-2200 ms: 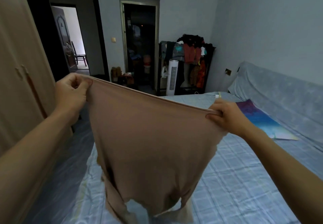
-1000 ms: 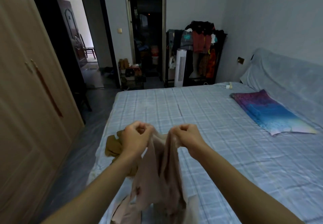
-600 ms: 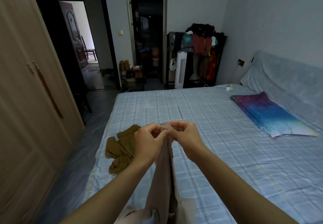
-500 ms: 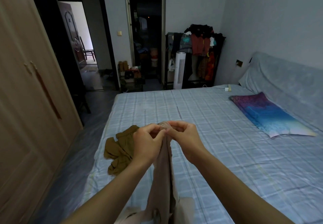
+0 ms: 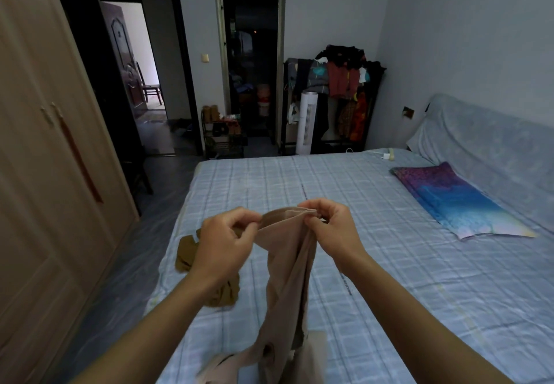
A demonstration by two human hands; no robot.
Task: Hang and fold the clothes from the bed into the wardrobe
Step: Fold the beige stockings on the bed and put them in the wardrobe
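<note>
So the pinkish-beige garment (image 5: 287, 266) was stretched out wide between my hands a couple of seconds ago, then I brought the two corners together. Now the hands have drifted slightly apart again, with a short run of the stitched hem showing between them. I read that as the first lengthwise fold done and me tidying the edges. The left hand (image 5: 224, 241) and right hand (image 5: 332, 227) each pinch the hem with thumb and curled fingers. The fabric looks thin, soft and stretchy, and it hangs in long limp folds, its tail pooling on the bed (image 5: 404, 293). The bed sheet is a pale blue check. A crumpled brown garment (image 5: 186, 251) still waits there, and the wardrobe (image 5: 45, 173) on my left is closed.
</note>
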